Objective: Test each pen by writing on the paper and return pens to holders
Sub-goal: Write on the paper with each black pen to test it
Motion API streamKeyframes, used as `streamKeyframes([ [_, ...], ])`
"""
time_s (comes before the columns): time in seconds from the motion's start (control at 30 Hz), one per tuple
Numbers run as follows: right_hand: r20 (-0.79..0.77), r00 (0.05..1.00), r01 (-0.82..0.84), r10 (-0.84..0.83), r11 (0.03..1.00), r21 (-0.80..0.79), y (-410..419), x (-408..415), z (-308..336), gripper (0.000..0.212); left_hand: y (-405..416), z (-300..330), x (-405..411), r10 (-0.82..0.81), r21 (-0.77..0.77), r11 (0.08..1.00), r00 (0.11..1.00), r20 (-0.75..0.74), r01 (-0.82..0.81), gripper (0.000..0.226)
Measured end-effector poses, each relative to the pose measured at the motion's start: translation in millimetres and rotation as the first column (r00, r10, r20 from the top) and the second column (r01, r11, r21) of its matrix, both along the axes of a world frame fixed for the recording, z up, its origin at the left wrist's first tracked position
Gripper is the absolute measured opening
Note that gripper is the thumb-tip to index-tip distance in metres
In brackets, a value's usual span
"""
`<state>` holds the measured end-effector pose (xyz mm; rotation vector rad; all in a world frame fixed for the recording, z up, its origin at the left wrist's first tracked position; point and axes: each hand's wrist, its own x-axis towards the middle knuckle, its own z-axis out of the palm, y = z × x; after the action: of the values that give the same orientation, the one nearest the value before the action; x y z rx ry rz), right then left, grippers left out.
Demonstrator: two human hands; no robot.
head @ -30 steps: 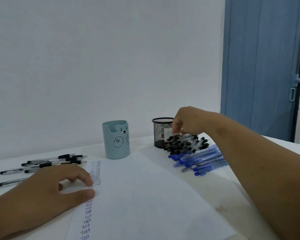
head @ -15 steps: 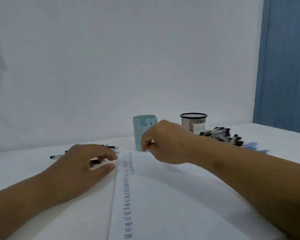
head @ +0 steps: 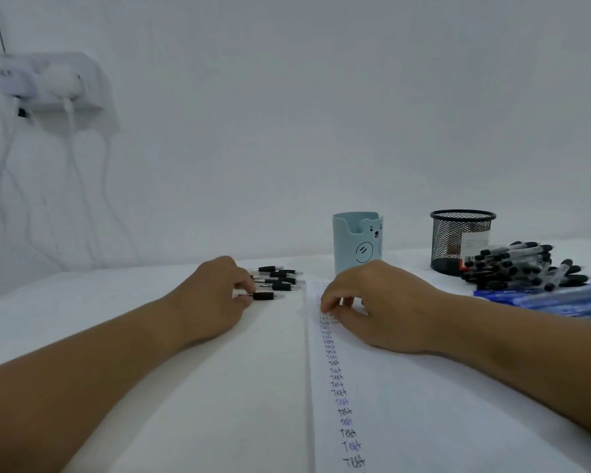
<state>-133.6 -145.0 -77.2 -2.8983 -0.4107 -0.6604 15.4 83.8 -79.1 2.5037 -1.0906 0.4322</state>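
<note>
A white paper (head: 423, 404) lies on the table with a column of handwritten "Test" words (head: 336, 377) down its left side. My right hand (head: 379, 305) rests at the top of that column, its fingertips pinched together around a pen that is almost wholly hidden. Left of the paper, my left hand (head: 212, 298) rests on the table, loosely curled fingers touching the nearest of several black-grip pens (head: 280, 279). Behind stand a light-blue bear holder (head: 357, 242) and a black mesh holder (head: 461, 240).
A pile of black-capped pens (head: 522, 268) lies right of the mesh holder, with blue pens (head: 560, 298) in front of it. A wall socket with plugs and hanging cables (head: 48, 83) is at the upper left. The white wall is close behind the table.
My right hand left the black pen pile and came down onto the top of the written column. The view swung left. My left hand slid toward the pens beside the paper.
</note>
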Motion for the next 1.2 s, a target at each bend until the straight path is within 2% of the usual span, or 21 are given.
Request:
streamKeyframes([
  [0.07, 0.019, 1.000, 0.003, -0.004, 1.000, 0.022, 0.0, 0.5, -1.2, 0.017, 1.2, -0.3, -1.0, 0.043, 0.020, 0.999, 0.999, -0.014, -0.043, 0.011],
  [0.2, 0.089, 0.995, 0.044, -0.049, 0.997, 0.057, 0.7, 2.3, -2.5, 0.019, 0.5, 3.6, -8.7, 0.040, -0.016, 0.999, 0.996, 0.078, -0.039, 0.017],
  [0.27, 0.114, 0.990, 0.077, -0.085, 0.994, 0.073, 2.7, 1.8, -1.3, 0.029, -4.5, 6.2, -19.2, -0.033, -0.059, 0.997, 0.989, 0.144, 0.042, 0.013],
  [0.37, 0.118, 0.986, 0.110, -0.119, 0.991, 0.076, 5.2, 0.0, 0.9, 0.046, -13.2, 7.4, -32.7, -0.224, -0.092, 0.965, 0.954, 0.199, 0.246, 0.009],
  [0.47, 0.123, 0.988, 0.093, -0.096, 0.995, 0.031, 6.0, 0.7, 2.4, 0.033, -17.8, 6.5, -40.1, -0.366, -0.187, 0.896, 0.908, 0.204, 0.403, 0.007],
  [0.53, 0.137, 0.984, 0.112, -0.113, 0.994, 0.014, 5.4, 1.6, 4.6, 0.022, -19.4, 6.9, -44.1, -0.362, -0.239, 0.879, 0.903, 0.230, 0.413, 0.007],
  [0.6, 0.139, 0.977, 0.155, -0.159, 0.987, 0.042, 2.2, 2.6, 6.4, 0.019, -18.7, 8.5, -45.3, -0.300, -0.332, 0.883, 0.943, 0.143, 0.331, 0.003],
  [0.67, 0.139, 0.970, 0.188, -0.198, 0.979, 0.083, -4.2, 3.9, 5.4, 0.016, -16.0, 10.4, -42.6, -0.231, -0.429, 0.887, 0.969, -0.092, 0.171, 0.011],
  [0.7, 0.133, 0.968, 0.198, -0.212, 0.974, 0.107, -7.8, 4.0, 4.3, 0.014, -14.3, 11.8, -41.5, -0.221, -0.480, 0.874, 0.944, -0.247, 0.079, 0.016],
  [0.73, 0.126, 0.967, 0.205, -0.221, 0.970, 0.131, -11.1, 4.2, 3.6, 0.013, -12.6, 13.1, -40.8, -0.253, -0.537, 0.844, 0.883, -0.394, 0.002, 0.020],
  [0.8, 0.116, 0.966, 0.212, -0.232, 0.964, 0.163, -16.7, 3.9, 2.7, 0.013, -11.3, 16.8, -40.2, -0.426, -0.654, 0.750, 0.686, -0.590, -0.097, 0.026],
  [0.87, 0.116, 0.966, 0.211, -0.233, 0.962, 0.172, -19.5, 3.9, 2.2, 0.015, -11.6, 21.1, -40.4, -0.591, -0.729, 0.664, 0.481, -0.648, -0.166, 0.032],
  [0.9, 0.120, 0.966, 0.208, -0.230, 0.963, 0.169, -19.9, 4.2, 2.0, 0.015, -12.0, 22.6, -40.4, -0.633, -0.741, 0.646, 0.413, -0.654, -0.183, 0.033],
  [0.97, 0.128, 0.966, 0.205, -0.226, 0.966, 0.156, -19.6, 5.2, 1.3, 0.014, -13.3, 23.4, -41.1, -0.663, -0.740, 0.647, 0.343, -0.666, -0.185, 0.034],
  [1.07, 0.127, 0.968, 0.200, -0.218, 0.970, 0.137, -18.0, 4.8, 1.4, 0.015, -13.0, 22.6, -40.6, -0.674, -0.742, 0.646, 0.321, -0.665, -0.179, 0.034],
  [1.2, 0.172, 0.971, 0.152, -0.164, 0.985, 0.079, -15.3, 3.3, 1.9, 0.014, -13.0, 21.4, -41.5, -0.643, -0.750, 0.643, 0.422, -0.638, -0.154, 0.023],
])
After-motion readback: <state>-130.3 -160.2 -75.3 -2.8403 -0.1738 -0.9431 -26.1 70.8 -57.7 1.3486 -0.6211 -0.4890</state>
